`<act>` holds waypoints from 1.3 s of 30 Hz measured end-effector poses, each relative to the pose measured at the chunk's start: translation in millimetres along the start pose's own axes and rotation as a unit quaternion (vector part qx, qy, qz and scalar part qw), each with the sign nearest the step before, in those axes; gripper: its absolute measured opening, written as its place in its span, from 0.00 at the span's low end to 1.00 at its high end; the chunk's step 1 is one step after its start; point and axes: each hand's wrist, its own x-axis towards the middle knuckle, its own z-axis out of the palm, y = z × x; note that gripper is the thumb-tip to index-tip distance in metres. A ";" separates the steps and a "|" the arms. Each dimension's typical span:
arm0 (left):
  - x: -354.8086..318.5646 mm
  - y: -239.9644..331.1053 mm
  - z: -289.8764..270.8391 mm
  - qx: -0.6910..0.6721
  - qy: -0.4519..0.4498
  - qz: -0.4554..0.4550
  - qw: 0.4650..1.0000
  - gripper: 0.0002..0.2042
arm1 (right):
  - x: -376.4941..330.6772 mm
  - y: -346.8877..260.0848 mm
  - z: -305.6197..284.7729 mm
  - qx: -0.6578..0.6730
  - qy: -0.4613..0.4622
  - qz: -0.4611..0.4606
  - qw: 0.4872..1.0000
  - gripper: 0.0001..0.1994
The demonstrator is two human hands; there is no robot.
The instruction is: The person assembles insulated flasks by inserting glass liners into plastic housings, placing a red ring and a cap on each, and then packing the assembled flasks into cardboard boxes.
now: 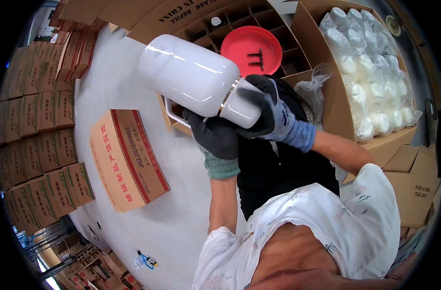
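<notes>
A glossy white vacuum flask (pixel 189 72) lies tilted in front of me, its base pointing to the upper left. It has a white side handle (pixel 174 115), a gold ring at the neck and a white cap (pixel 243 104). My gloved left hand (pixel 214 135) is closed around the neck area from below, by the handle. My gloved right hand (pixel 276 113) grips the cap from the right. The fingertips under the flask are partly hidden. Just beyond sits a round red plastic tray (pixel 273 39) with a few small dark strips on it.
The tray rests on an open carton (pixel 201 24) with cardboard dividers. At right, another carton (pixel 329 92) holds bagged white rounded parts (pixel 375 82). A closed carton (pixel 128 159) stands on the floor at left, with stacked cartons (pixel 39 116) further left. Flattened cardboard (pixel 406 181) lies at right.
</notes>
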 end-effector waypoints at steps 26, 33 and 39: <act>-43.5 34.4 -109.7 0.345 0.081 -0.081 0.932 0.19 | 9.3 289.8 80.8 -0.212 -0.072 0.513 0.829 0.37; -45.4 32.0 -108.7 0.528 -0.013 0.090 0.845 0.16 | 26.2 277.1 43.8 -0.222 -0.062 0.505 0.832 0.26; -48.4 39.7 -83.8 0.275 0.043 -0.065 0.958 0.14 | 12.4 281.7 21.0 0.329 0.082 0.563 0.754 0.12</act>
